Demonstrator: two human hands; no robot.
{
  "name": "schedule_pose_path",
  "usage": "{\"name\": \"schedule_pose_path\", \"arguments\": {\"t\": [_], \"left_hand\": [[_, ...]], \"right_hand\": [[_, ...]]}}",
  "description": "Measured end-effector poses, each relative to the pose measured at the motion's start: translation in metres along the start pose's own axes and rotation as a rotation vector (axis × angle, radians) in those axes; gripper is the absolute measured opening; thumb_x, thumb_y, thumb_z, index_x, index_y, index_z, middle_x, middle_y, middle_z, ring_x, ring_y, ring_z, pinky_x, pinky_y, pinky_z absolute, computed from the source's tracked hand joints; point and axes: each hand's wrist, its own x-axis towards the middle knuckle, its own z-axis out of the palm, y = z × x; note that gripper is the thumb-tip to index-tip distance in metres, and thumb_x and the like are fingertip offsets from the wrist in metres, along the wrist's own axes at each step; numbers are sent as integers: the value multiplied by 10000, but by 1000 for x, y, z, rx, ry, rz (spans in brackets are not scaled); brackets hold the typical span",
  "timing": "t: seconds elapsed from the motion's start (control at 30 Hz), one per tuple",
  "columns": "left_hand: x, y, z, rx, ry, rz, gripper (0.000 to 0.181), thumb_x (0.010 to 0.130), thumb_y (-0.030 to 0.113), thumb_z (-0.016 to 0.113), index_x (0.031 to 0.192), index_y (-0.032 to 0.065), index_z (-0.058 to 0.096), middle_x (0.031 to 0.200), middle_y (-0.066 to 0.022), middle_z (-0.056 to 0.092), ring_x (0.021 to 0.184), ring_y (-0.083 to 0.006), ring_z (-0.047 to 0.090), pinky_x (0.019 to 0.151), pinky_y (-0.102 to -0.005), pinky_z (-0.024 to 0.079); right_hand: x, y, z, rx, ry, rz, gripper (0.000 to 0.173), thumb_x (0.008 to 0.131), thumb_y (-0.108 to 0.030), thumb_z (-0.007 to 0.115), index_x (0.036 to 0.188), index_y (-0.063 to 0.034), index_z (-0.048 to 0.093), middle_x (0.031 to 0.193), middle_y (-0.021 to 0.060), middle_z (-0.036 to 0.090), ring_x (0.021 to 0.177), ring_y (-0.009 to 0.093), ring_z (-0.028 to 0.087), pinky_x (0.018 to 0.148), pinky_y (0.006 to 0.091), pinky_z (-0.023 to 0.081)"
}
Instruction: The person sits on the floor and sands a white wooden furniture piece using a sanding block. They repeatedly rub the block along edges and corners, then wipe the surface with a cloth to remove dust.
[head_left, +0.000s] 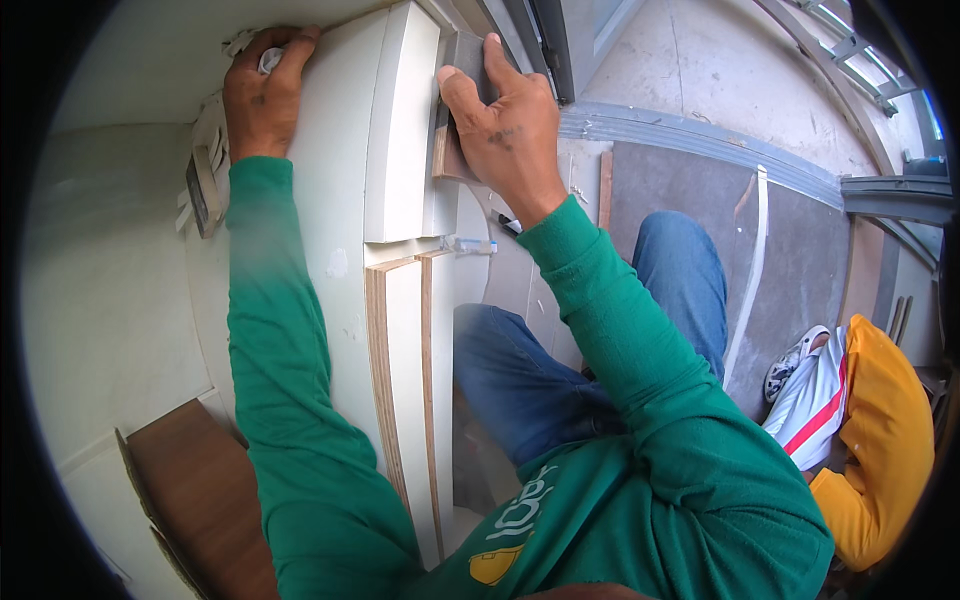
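Observation:
My left hand (259, 101) rests on the white cabinet panel (330, 217), close to the wall. Its fingers curl around a small white object (270, 60), mostly hidden by the hand. My right hand (506, 124) grips a dark grey-faced wooden block (469, 60) beside the raised white drawer front (405, 127). Its thumb and index finger lie against the block, and the other fingers are out of sight. Crumpled white material (212, 135) and a small wood-edged block (201, 187) lie on the panel just behind my left wrist.
Drawer fronts with bare plywood edges (386, 360) stand out below. A brown board (199, 487) lies at lower left. A metal door track (697, 142) crosses the floor beside grey floor sheets (675, 180). A person in an orange top (892, 435) is bent over at right.

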Motion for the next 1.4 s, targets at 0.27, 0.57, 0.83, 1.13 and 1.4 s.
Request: {"name": "schedule_pose_path", "arguments": {"t": [0.27,0.57,0.83,1.13,1.4], "left_hand": [[1,-3,-1,-5,18,30,466,867,453,750,1082,41,785,1042,-114,770,982,-267,684,934,-347,513],[2,-1,1,6,2,14,457,866,437,750,1095,44,788,1062,-116,775,1014,-279,692,958,-351,511],[-1,2,2,30,-5,-25,452,870,433,752,1095,43,787,1062,-123,775,1014,-279,686,968,-349,505],[0,-3,3,15,25,-30,431,879,411,762,1089,36,790,1046,-106,764,995,-240,672,956,-328,498],[0,-7,6,-26,34,-4,434,883,403,771,1066,10,780,1035,-93,760,987,-223,656,954,-319,487]], "right_hand": [[1,4,6,60,13,-12,742,951,-407,688,1383,188,594,694,150,645,929,296,523,775,398,533],[-3,10,7,24,58,-72,729,949,-444,733,1389,128,630,715,165,637,845,256,553,746,374,536],[-41,5,-16,40,-3,-31,721,964,-443,727,1437,89,616,885,174,618,821,234,567,737,354,516],[-48,13,-23,130,71,19,723,969,-418,741,1463,87,590,963,159,596,894,224,575,776,345,537],[-21,18,1,161,67,-20,700,934,-403,746,1385,121,638,900,204,640,920,272,566,767,383,548]]}}
